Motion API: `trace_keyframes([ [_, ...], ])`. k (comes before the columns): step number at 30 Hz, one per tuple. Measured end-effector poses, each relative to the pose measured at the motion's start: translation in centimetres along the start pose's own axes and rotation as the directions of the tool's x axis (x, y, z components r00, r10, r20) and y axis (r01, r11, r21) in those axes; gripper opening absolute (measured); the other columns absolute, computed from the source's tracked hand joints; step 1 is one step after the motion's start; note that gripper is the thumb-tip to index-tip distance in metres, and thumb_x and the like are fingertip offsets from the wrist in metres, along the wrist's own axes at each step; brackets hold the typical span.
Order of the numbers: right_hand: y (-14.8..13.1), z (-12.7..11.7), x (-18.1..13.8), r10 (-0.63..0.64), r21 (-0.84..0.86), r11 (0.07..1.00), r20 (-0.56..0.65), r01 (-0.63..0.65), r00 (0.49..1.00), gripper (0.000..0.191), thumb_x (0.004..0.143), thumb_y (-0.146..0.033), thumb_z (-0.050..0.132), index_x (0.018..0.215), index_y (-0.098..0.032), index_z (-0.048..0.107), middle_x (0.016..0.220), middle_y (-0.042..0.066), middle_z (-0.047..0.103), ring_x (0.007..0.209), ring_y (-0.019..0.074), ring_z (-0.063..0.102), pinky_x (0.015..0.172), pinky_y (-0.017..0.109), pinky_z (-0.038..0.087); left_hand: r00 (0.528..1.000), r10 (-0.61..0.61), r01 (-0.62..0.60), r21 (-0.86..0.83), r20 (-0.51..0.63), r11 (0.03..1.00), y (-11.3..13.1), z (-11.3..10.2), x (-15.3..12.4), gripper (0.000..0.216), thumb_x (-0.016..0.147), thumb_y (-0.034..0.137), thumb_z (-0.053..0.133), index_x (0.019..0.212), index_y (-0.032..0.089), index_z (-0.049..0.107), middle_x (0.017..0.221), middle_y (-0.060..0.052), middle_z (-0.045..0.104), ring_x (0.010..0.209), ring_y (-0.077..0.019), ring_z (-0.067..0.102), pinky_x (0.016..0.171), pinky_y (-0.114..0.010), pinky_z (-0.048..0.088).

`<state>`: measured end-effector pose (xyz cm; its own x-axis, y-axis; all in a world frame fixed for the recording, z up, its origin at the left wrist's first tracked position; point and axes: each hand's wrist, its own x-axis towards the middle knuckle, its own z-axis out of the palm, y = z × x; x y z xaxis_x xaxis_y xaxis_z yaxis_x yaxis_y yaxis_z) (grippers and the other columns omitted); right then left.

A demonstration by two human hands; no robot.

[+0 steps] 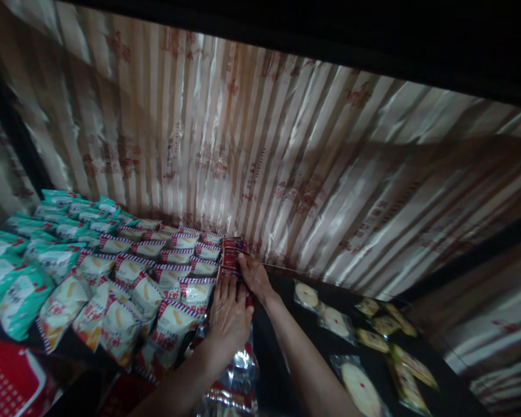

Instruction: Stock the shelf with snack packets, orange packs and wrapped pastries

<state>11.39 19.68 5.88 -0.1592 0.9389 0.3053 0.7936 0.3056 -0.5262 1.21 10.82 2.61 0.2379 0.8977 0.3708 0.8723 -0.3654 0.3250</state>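
My left hand point(231, 310) lies with its fingers stretched over dark red, shiny snack packets, palm down. At the far end of that row my right hand point(255, 275) holds the right side of a dark red packet point(231, 255), its thumb on top; its other fingers are partly hidden. The packet touches the neighbouring white snack bags point(197, 289) with red lettering and striped tops. Toward me, more shiny packets point(243, 362) continue the row, partly covered by my left forearm.
Teal snack bags point(26, 295) stand at the left. Flat round wrapped cakes point(336, 320) and small yellow packets point(410, 365) lie on the dark shelf point(278, 347) to the right. Pleated, printed sheeting point(252, 145) hangs behind. A red box-like object point(8, 376) sits at lower left.
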Motion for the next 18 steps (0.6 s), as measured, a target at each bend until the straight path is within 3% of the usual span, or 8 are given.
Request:
trace_keyframes([
  [4,0.1,0.0,0.1,-0.063,-0.038,0.997,0.002,0.063,0.998,0.055,0.093,-0.046,0.019,0.064,-0.019,0.058,0.067,0.005,0.062,0.066,0.0163,0.059,0.068,0.028,0.044,1.0,0.005,-0.006,-0.018,-0.013,1.0,0.1,-0.3,0.1,0.049,0.082,0.034,0.047,0.124,0.011,0.05,0.137,-0.016,0.043,0.132,-0.0317,0.028,0.107,-0.05,0.026],
  [11,0.4,0.2,0.3,-0.105,-0.123,0.987,0.01,0.105,0.994,0.047,0.094,-0.037,0.027,0.069,-0.019,0.062,0.075,0.005,0.065,0.072,0.0149,0.06,0.074,0.026,0.044,1.0,0.017,-0.017,-0.062,-0.004,0.998,-0.2,-0.4,0.2,0.044,0.082,0.036,0.045,0.123,0.021,0.053,0.133,-0.011,0.048,0.129,-0.0307,0.035,0.105,-0.053,0.027],
  [15,0.7,0.8,0.8,-0.117,-0.191,0.975,0.001,0.115,0.993,0.029,0.09,-0.029,0.04,0.084,-0.019,0.067,0.089,0.006,0.068,0.091,0.0165,0.06,0.089,0.029,0.041,1.0,0.003,-0.003,-0.056,-0.003,0.998,-0.1,-0.3,0.2,0.044,0.082,0.036,0.046,0.123,0.021,0.053,0.135,-0.012,0.046,0.129,-0.0313,0.034,0.106,-0.053,0.026],
  [18,1.0,1.7,1.4,-0.123,-0.225,0.967,0.009,0.122,0.992,0.027,0.088,-0.028,0.044,0.1,-0.018,0.066,0.107,0.008,0.066,0.111,0.0192,0.053,0.1,0.036,0.033,1.0,-0.003,0.003,-0.066,0.003,0.998,-0.1,-0.4,0.2,0.043,0.082,0.036,0.046,0.122,0.021,0.054,0.135,-0.013,0.046,0.13,-0.031,0.033,0.106,-0.052,0.026],
])
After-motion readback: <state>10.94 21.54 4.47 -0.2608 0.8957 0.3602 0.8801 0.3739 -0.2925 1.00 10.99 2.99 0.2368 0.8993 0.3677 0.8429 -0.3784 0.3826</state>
